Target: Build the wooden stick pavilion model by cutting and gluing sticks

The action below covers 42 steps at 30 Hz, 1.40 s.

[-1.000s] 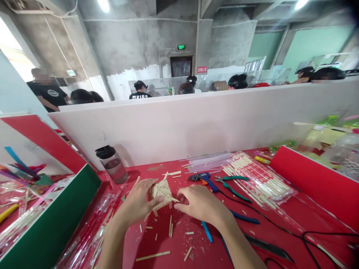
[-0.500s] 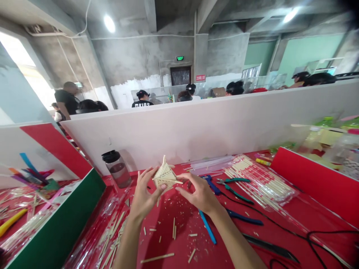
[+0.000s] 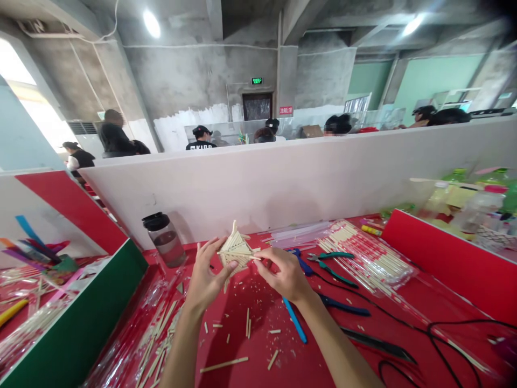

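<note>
Above the red table, my left hand (image 3: 209, 277) is closed around the left side of a small pointed model built of wooden sticks (image 3: 236, 245), thumb at its front. My right hand (image 3: 283, 272) pinches a thin wooden stick (image 3: 253, 256) between thumb and fingertips at the model's right side. That stick lies across or against the model; whether it is fixed there I cannot tell. Cut stick pieces (image 3: 248, 323) and small chips lie on the table below. A longer stick (image 3: 224, 364) is near the front edge.
To the right are green-handled pliers (image 3: 337, 264), a blue glue gun (image 3: 302, 261), a blue rod (image 3: 294, 320), a black cable (image 3: 388, 302) and packs of sticks (image 3: 371, 253). A bottle (image 3: 165, 240) stands back left. A green divider (image 3: 81, 318) and white partition (image 3: 283, 183) border the table.
My right thumb and fingers have closed in on the stick at the model's right side, and the stick now lies closer across the model. The view has shifted slightly.
</note>
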Tool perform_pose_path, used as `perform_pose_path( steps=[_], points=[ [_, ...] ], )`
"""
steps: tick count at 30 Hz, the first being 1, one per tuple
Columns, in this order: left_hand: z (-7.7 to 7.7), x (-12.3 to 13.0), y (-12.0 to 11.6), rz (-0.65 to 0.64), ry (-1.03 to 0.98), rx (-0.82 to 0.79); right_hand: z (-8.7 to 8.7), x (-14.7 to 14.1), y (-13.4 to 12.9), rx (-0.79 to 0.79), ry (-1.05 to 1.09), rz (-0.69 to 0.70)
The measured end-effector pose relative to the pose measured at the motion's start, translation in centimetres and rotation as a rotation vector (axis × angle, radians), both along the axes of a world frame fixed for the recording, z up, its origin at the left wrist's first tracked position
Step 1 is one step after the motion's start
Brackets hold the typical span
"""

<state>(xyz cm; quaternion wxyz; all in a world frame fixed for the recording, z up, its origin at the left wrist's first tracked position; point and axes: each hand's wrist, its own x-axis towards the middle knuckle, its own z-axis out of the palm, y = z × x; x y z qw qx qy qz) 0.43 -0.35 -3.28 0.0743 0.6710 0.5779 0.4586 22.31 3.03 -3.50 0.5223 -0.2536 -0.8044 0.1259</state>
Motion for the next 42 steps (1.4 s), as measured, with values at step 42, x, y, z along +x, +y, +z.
perform_pose_path(
  steps=[42],
  points=[
    [0.9,-0.3,0.2,0.224,0.453,-0.416,-2.7,-1.7,1.2,-0.357,-0.136,0.006]
  ],
)
